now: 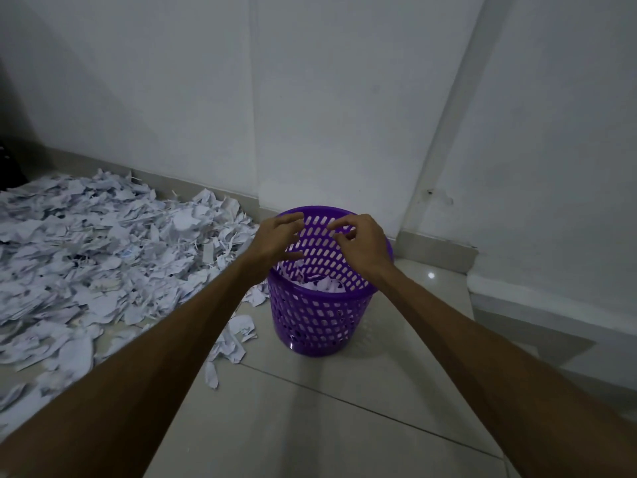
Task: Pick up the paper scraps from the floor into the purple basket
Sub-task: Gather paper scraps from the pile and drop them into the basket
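Note:
A purple perforated basket (319, 322) stands upright on the tiled floor near the wall corner, with white paper scraps (322, 283) lying inside it. Above its mouth, my left hand (275, 238) hovers with fingers spread and loosely bent, holding nothing. My right hand (362, 243) is beside it over the rim, fingers loosely curled, and nothing shows in it. A big heap of torn white paper scraps (93, 257) covers the floor to the left of the basket. A few stray scraps (234, 339) lie close to the basket's base.
White walls meet in a corner right behind the basket, with a skirting board (434, 250) along the floor. A low white ledge (551, 315) runs along the right. Bare glossy tile (310, 426) lies in front of the basket. Something dark (8, 167) sits at the far left edge.

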